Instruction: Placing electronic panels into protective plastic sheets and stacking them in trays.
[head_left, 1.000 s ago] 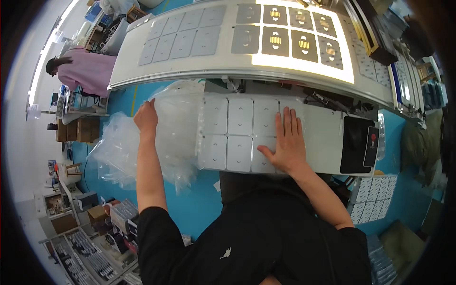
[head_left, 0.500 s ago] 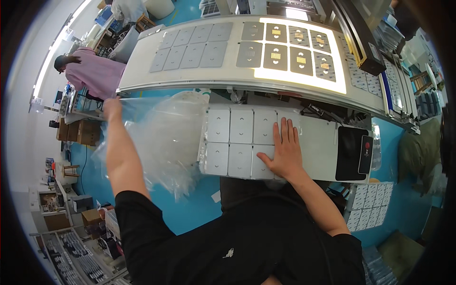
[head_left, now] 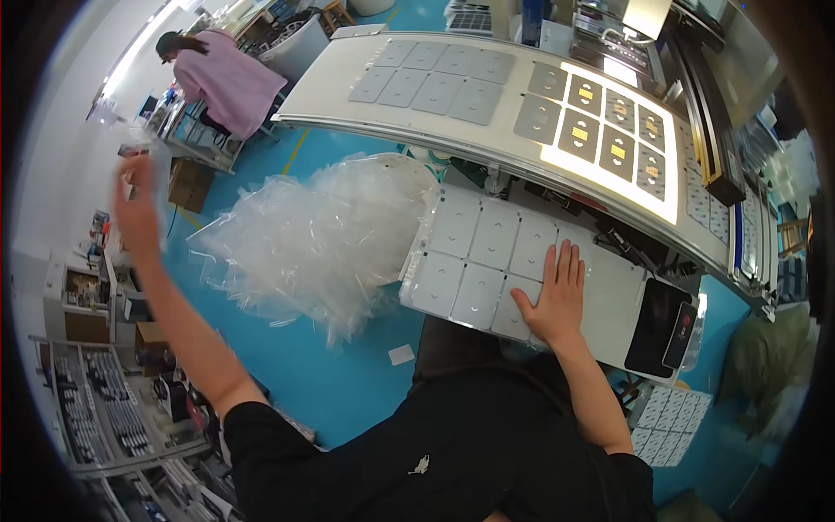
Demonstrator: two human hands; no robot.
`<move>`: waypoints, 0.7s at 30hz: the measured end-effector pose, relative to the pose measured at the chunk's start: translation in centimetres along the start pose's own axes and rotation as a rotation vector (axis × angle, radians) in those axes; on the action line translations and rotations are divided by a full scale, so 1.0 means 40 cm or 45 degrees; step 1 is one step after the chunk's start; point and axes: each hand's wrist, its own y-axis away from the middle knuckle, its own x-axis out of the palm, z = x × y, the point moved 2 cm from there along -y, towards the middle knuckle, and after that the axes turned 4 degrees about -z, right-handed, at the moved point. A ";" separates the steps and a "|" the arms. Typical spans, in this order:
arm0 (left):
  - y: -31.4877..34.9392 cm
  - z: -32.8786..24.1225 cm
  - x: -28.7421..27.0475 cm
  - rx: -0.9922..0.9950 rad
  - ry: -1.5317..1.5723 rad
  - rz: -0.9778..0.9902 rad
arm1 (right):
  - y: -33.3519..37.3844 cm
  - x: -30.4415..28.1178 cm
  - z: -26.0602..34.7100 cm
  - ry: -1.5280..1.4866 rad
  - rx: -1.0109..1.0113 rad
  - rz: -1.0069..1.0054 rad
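The white tray (head_left: pixel 522 270) of grey square panels lies flat on the bench, the open right hand (head_left: pixel 552 296) pressing it. The blurred left hand (head_left: pixel 137 204) is raised, its grip unclear. Crumpled clear plastic bags (head_left: pixel 322 239) lie beside the tray.

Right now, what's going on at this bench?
A person in a black top sits at a work surface. Their right hand lies flat, fingers spread, on a white tray of grey square panels. Their left hand is raised high out to the side, blurred; it seems to hold a thin clear film, though that is hard to tell. A heap of clear plastic bags lies left of the tray. Beyond it runs a long lit panel with more squares. Another person in pink works farther back.
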 end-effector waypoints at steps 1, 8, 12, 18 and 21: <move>0.091 0.045 0.087 0.175 -0.004 0.166 | -0.001 0.002 -0.001 0.024 -0.008 -0.003; 0.969 0.308 0.610 0.319 -1.226 0.220 | 0.000 0.008 0.000 0.006 -0.065 -0.002; 0.859 0.284 0.593 -0.590 -0.578 0.981 | 0.005 0.016 -0.001 0.017 -0.064 0.014; 0.829 0.206 0.547 -0.525 -0.587 0.789 | 0.014 0.008 -0.051 -0.228 -0.042 0.038; 0.870 0.128 0.532 -0.561 -0.536 0.587 | 0.041 -0.021 -0.097 -0.296 0.023 0.012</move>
